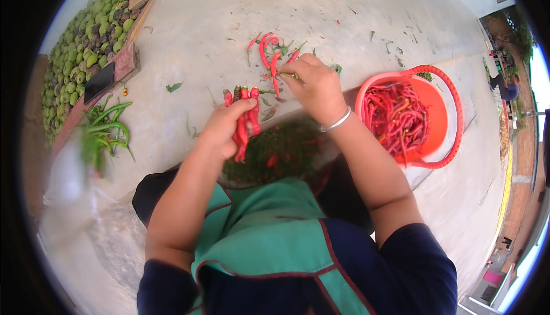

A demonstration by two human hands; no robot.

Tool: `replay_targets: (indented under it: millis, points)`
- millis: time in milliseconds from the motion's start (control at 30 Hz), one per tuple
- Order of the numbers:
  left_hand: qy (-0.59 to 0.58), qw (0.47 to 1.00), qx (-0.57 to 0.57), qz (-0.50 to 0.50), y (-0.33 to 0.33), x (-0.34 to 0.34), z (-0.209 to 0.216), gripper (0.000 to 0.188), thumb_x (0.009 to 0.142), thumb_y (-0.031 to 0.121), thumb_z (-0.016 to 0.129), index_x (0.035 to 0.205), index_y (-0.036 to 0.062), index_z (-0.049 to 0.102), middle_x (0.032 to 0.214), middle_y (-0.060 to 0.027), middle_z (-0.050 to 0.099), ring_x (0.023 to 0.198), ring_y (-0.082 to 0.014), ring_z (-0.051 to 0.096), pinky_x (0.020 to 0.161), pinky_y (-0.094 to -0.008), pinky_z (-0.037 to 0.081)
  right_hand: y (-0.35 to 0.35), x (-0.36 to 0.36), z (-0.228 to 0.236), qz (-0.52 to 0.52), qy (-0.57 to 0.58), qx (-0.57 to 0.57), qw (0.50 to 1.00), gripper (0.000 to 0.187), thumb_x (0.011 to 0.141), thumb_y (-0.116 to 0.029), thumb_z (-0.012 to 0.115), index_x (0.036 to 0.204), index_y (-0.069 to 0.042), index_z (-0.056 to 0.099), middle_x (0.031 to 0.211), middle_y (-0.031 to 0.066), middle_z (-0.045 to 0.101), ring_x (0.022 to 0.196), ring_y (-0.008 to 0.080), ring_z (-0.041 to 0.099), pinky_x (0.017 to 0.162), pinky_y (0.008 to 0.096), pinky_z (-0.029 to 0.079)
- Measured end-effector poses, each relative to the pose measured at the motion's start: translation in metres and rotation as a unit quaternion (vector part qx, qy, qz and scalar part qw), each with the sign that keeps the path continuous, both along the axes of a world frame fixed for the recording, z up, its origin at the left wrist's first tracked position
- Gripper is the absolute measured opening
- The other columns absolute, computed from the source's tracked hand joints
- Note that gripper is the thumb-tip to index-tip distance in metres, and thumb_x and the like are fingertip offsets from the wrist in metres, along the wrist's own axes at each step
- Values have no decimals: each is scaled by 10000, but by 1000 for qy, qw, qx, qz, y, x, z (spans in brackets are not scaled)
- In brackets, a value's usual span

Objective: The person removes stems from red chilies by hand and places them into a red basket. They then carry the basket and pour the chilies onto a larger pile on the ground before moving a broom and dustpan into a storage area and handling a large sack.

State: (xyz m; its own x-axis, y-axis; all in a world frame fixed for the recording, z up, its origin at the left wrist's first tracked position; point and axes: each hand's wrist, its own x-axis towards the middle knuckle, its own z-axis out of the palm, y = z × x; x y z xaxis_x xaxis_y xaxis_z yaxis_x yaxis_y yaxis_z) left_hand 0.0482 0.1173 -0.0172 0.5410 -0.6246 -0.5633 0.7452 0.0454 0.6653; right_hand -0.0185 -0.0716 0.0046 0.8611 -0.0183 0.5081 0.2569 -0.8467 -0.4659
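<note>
My left hand (220, 124) is closed around a small bunch of red chili peppers (254, 111), their stem ends up. To its upper right, my right hand (318, 88) pinches one red chili pepper (275, 65) by its green stem. More loose red chili peppers (265, 45) lie on the floor just beyond my fingers. Below both hands, in front of my apron, is a container of green stems and leaves (269, 157) with a few red bits among them; its edges are partly hidden. The right wrist wears a silver bangle (337, 121).
A red bucket (438, 117) with a handle, partly filled with red chili peppers (395, 114), stands on the right. Green peppers (112, 128) lie on the left. Behind them, a dark flat phone-like object (99, 83) rests on a ledge beside piled green fruits (86, 51). Scraps litter the floor (189, 22).
</note>
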Motion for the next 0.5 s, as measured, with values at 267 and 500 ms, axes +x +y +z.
replay_targets:
  millis: [267,500]
  points:
    - [-61,992,-59,92,13,33,28,161,800,117,601,919,32,533,813,-68,582,760,-167,582,674,-306,488,-37,41,-43,-113,252,18,961,261,762,-251,639,957,-79,636,883,130,640,835,295,610,707,385,485]
    - [-99,994,0,39,1,34,7,172,783,103,661,896,37,550,797,-51,586,762,-147,586,687,-274,480,-22,71,-72,-159,249,148,944,512,729,-144,682,1177,-6,477,850,128,640,756,246,628,693,344,495]
